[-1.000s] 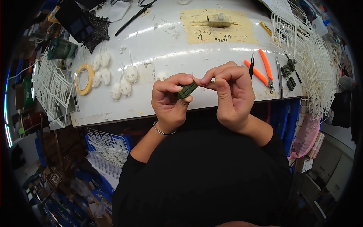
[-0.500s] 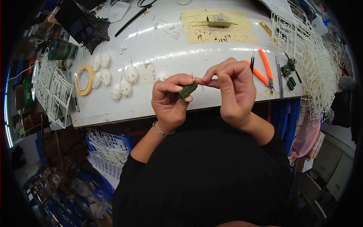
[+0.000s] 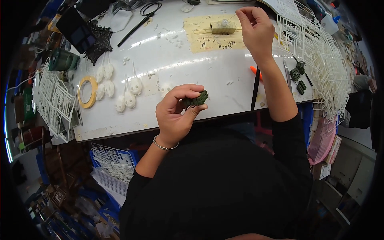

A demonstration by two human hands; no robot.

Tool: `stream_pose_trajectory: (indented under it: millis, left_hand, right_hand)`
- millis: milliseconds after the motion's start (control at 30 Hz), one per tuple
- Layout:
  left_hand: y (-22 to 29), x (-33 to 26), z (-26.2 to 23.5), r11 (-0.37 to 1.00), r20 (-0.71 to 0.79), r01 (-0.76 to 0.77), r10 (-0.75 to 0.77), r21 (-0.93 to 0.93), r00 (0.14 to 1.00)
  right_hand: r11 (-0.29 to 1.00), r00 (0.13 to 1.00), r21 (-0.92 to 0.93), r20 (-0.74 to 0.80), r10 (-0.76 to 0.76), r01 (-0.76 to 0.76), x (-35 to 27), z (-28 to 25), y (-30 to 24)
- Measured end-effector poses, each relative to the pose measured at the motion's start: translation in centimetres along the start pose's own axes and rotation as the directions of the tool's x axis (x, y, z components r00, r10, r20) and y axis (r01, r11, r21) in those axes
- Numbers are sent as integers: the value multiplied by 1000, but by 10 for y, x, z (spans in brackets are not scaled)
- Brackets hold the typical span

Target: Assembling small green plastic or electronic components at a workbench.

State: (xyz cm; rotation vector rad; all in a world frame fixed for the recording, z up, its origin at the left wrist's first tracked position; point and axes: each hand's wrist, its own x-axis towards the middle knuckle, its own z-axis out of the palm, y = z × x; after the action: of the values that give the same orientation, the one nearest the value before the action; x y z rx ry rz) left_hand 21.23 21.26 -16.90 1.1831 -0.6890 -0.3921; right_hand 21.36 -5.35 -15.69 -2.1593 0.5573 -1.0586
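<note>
Green model part [image 3: 197, 99] pinched in left hand [image 3: 176, 116] fingertips; right hand [image 3: 256, 30], fingers pinched, contents indiscernible, reaches beside tan block [image 3: 223, 26]. Fetching step; next needs fine placement.

Light: overhead lamps are flooding the glossy white worktable [image 3: 224, 76], leaving it bright.
Glare: pale streaks are flaring across the tabletop's middle, washing out detail near the small white skull-shaped castings [image 3: 130, 94].
Shadows: soft, short shadows are falling beside the raised right hand [image 3: 256, 30]; the dark lap below is swallowing detail.
Distortion: the fisheye is bending the table edge and blackening the corners.
Focus: the centre is staying crisp; the clutter at the rim is smearing.
</note>
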Motion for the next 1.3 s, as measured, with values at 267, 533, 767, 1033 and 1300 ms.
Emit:
stream_pose_trajectory:
  millis: [267,533,767,1033,1300]
  left_hand:
    - [18,10,-19,968,-6,64,-65,242,998]
    - [1,14,-19,937,53,2,-22,349,998]
    - [4,17,-5,910,74,-15,-17,414,997]
    - [4,12,3,915,91,-21,-17,403,996]
    - [4,9,10,910,109,-46,1,413,994]
  right_hand:
    - [938,948,-151,113,-296,311,-17,11,-20]
    - [925,826,378,508,-243,40,-88,-22,-56]
    - [882,825,460,457,-331,99,-103,-22,-42]
    - [852,834,484,373,-408,200,-105,-29,-40]
    - [807,845,526,273,-460,269,-111,-28,-32]
